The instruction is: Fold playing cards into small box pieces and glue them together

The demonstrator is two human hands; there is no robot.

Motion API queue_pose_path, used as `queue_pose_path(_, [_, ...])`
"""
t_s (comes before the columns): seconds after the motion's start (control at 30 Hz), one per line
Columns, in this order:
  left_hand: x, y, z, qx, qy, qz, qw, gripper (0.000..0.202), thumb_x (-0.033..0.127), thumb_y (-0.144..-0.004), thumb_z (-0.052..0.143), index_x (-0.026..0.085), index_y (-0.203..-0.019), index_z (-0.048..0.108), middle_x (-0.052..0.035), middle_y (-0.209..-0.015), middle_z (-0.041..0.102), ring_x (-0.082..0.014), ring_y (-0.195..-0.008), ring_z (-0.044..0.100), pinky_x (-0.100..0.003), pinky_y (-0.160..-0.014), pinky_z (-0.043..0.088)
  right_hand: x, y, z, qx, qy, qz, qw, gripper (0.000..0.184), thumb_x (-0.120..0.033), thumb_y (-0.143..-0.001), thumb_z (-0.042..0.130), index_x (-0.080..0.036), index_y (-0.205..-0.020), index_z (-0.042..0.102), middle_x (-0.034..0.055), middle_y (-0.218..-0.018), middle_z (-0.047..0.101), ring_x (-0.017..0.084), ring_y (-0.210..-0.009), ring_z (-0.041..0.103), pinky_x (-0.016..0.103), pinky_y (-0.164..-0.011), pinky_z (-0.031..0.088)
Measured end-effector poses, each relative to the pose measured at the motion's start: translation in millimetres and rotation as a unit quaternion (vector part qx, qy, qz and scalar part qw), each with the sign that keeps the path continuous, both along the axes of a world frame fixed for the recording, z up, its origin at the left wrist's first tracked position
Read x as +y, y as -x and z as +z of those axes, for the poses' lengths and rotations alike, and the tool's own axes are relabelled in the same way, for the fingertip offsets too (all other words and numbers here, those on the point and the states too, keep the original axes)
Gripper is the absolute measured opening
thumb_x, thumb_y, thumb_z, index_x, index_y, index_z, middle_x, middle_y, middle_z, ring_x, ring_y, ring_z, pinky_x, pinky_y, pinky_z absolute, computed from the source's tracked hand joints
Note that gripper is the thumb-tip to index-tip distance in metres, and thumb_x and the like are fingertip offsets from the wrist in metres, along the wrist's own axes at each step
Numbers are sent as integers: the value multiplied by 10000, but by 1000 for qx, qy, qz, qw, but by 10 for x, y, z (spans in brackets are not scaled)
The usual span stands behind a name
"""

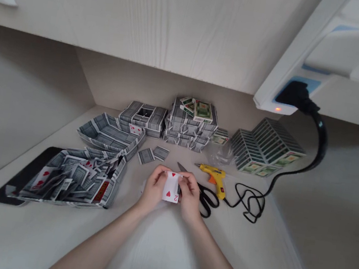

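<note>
Between my two hands is a playing card (171, 187), a two of hearts, face up above the desk. My left hand (155, 186) pinches its left edge, and my right hand (189, 195) grips the right edge with the thumb on its face. Whether more cards lie under it I cannot tell. Black-handled scissors (207, 200) lie just right of my right hand, their blade tip showing beyond it. A yellow glue gun (214, 176) rests behind them. Two face-down cards (146, 156) lie beyond my left hand.
At left, a card-made tray (105, 202) full of loose cards stands on a black mat (8, 194); another card tray (107, 134) sits behind. Card-built boxes (184, 126) and stacked card packs (266, 148) line the back. A power strip (274, 95) hangs above right, with a black cord (320, 148).
</note>
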State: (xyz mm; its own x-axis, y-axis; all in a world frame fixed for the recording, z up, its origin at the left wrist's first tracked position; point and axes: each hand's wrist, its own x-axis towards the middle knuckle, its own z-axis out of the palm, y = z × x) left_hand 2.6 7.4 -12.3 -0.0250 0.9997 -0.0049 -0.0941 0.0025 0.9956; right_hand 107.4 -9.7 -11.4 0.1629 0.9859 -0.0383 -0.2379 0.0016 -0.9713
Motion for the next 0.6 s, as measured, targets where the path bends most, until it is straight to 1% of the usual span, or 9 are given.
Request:
queue_pose_path(0.1, [2, 0, -5, -6, 6, 0, 1000, 104, 252, -761, 441, 180, -788, 512, 39, -630, 520, -98, -566, 465, -190, -511, 378, 2, 1, -5, 5, -4, -5, 1000, 139, -344, -734, 563, -211, -772, 551, -47, -603, 471, 79, -461, 367, 189, -385, 278])
queue_pose_path(0.23, [5, -2, -9, -3, 7, -4, 1000, 106, 251, -760, 430, 182, -760, 511, 36, -634, 524, -101, -570, 462, -195, -518, 377, 14, -1, -18, 42, 29, 2, 999, 157, -359, -702, 581, -217, -737, 524, -66, -546, 420, 67, -398, 304, 189, -341, 221])
queue_pose_path(0.37, [4, -1, 4, 7, 4, -10, 1000, 120, 261, -751, 432, 185, -738, 525, 33, -647, 533, -102, -576, 461, -195, -518, 368, 22, -5, -9, 78, 30, -6, 996, 151, -325, -668, 606, -216, -681, 503, -74, -520, 407, 61, -388, 291, 184, -338, 200])
queue_pose_path(0.5, [-10, 5, 37, 0, 5, -8, 1000, 126, 259, -730, 434, 185, -692, 529, 35, -605, 507, -97, -541, 438, -193, -482, 345, 13, -4, 10, 99, 47, 12, 994, 138, -297, -658, 609, -217, -664, 497, -96, -439, 348, 49, -332, 218, 186, -317, 132])
queue_pose_path(0.6, [-23, 2, 63, -25, 4, -11, 1000, 140, 296, -730, 446, 181, -684, 511, 36, -587, 494, -96, -532, 446, -196, -484, 350, 2, -3, 11, 101, 48, 24, 993, 153, -312, -657, 615, -215, -659, 497, -101, -408, 340, 50, -309, 227, 189, -309, 139])
